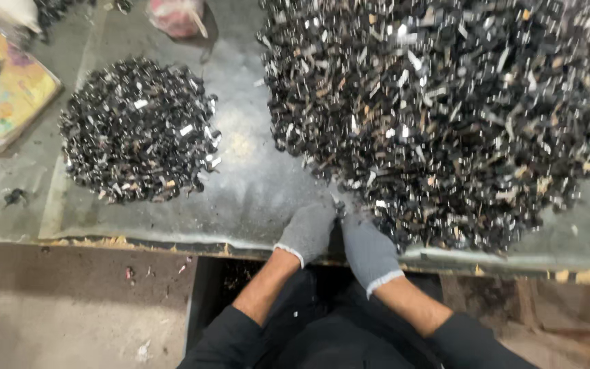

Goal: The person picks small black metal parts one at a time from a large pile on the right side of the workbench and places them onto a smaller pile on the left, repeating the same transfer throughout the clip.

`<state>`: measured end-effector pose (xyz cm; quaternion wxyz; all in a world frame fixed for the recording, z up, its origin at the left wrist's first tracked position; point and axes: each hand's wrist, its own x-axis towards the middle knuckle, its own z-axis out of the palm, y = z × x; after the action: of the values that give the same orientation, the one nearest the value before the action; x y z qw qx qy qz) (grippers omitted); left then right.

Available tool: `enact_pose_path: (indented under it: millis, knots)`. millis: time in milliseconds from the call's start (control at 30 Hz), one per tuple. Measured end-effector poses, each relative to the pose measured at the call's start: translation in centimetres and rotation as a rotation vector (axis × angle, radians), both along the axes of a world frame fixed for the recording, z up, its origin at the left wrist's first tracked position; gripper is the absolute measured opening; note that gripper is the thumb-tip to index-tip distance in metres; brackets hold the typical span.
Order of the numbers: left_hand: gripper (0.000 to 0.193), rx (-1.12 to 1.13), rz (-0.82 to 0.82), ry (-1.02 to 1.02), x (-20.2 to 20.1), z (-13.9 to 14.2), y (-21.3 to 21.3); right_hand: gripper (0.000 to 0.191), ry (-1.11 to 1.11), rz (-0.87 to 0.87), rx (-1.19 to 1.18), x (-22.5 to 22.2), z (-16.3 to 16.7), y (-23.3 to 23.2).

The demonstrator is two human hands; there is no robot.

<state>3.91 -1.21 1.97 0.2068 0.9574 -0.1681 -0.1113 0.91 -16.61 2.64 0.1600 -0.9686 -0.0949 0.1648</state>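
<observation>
Grimy metal-topped bench (254,184) fills the frame — huge heap of small black and silver parts (445,109) at upper right, a smaller sorted-looking pile (138,130) at left. Both gloved hands meet at the heap's near edge, bottom centre: left hand (306,232) and right hand (369,249) pinching one little piece (339,208) between them (fingers curled closed). Looks like mid-sorting; handling it likely needs a careful fingertip grip.

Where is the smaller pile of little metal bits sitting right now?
In the head view, the smaller pile lies on the left of the metal table, apart from the big heap and beside the yellowish board.
</observation>
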Motion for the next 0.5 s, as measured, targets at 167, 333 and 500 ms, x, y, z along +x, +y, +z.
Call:
enact_pose_path:
  millis: [167, 333, 500]
  knots:
    - [0.027, -0.281, 0.088, -0.09, -1.1, 0.3, 0.7, 0.059, -0.004, 0.123, 0.543, 1.5, -0.5, -1.3]
    - [0.034, -0.349, 0.204, 0.047, -1.7, 0.0, 1.3, 0.049, 0.16, 0.033, 0.333, 0.7, -0.3, -2.7]
    - [0.019, -0.143, 0.05, -0.21, -2.6, -1.8, 0.9, 0.027, 0.015, -0.079, 0.089, -1.0, -0.5, -0.5]
